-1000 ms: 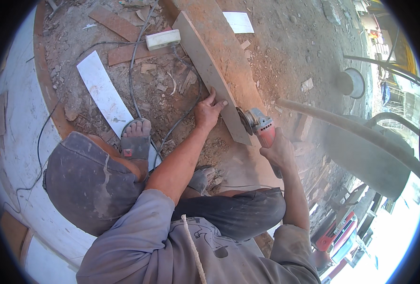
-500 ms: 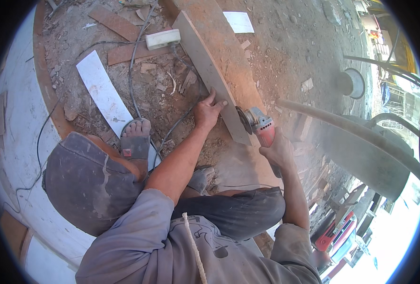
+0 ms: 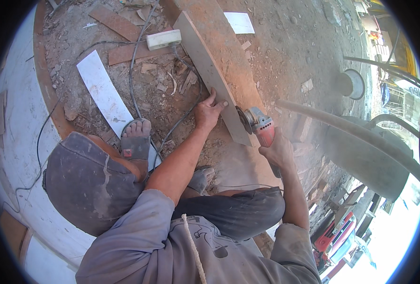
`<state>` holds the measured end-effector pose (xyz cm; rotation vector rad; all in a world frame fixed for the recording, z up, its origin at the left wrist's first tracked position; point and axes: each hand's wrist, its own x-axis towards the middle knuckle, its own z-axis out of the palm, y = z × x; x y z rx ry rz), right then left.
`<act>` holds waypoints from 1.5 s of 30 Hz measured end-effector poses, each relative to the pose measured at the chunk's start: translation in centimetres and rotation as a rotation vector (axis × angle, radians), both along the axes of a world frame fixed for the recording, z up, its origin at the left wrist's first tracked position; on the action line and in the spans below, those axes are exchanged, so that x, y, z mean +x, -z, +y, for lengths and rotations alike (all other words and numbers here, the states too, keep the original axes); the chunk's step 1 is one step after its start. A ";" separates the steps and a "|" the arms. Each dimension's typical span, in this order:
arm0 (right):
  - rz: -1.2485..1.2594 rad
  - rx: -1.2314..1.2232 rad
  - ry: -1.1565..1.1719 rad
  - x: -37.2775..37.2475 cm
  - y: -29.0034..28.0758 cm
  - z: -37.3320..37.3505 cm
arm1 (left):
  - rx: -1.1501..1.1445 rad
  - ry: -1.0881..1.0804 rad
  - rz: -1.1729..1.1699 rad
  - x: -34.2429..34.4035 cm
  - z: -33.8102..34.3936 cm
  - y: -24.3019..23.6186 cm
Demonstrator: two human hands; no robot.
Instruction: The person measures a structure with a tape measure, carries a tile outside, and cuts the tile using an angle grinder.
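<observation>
My right hand [image 3: 277,150] is wrapped round the red and silver body of an angle grinder [image 3: 265,129]. The grinder's dark disc [image 3: 243,119] meets the right edge of a long grey-brown tile strip [image 3: 210,68] close to its near end. With thumb and fingers, my left hand [image 3: 208,111] grips the strip's left side, a short way from the disc. The strip lies slanted along a dusty, reddish-brown beam [image 3: 229,40]. Whether the disc is spinning cannot be made out, but pale dust hangs around the grinder.
A white power strip [image 3: 163,39] with grey cables [image 3: 133,71] lies left of the tile strip. A long white piece [image 3: 99,87] reaches my sandalled foot [image 3: 136,135]. Broken tile pieces [image 3: 115,22] litter the dirt. A wheelbarrow [image 3: 371,156] stands at the right.
Both hands, the grinder and the tile strip stay almost where they were. Only the drifting dust on the right looks slightly different.
</observation>
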<state>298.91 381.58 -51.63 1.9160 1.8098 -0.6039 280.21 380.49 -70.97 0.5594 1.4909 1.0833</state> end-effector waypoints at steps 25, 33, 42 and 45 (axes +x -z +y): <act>0.030 0.029 0.010 0.2 0.5 0.1 | 0.036 -0.041 0.058 0.5 0.0 0.4; 0.027 0.022 0.012 -0.2 0.3 0.4 | 0.023 -0.039 -0.057 0.1 0.1 -0.1; 0.027 0.025 0.013 -0.2 0.4 0.5 | 0.016 -0.024 0.069 0.2 0.1 -0.5; 0.035 0.030 0.010 -0.3 0.4 0.6 | 0.011 -0.038 0.040 0.3 0.1 -0.4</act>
